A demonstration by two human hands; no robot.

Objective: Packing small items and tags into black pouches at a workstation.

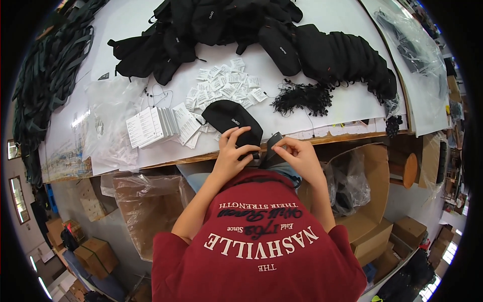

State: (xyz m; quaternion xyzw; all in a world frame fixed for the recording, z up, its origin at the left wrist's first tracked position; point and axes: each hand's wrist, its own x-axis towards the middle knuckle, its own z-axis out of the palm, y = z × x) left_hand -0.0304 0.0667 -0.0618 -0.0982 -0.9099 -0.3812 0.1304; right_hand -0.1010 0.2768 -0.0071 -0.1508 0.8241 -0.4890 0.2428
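A small black waist bag (227,115) with a white mark lies at the table's near edge, just in front of me. My left hand (232,153) is closed on its near right end, fingers bent over the fabric. Beside it, my right hand (300,152) pinches a flat black strap end (273,143) between thumb and fingertips. The strap slants down toward the bag's near end. Where the two join is partly hidden by my left fingers.
White printed cards stand in a stack (147,128) at left. Small white packets (226,83) are heaped beyond the bag. Thin black cords (302,98) lie right of them. Black bags (347,58) line the far side. A cardboard box (372,171) stands below the table edge.
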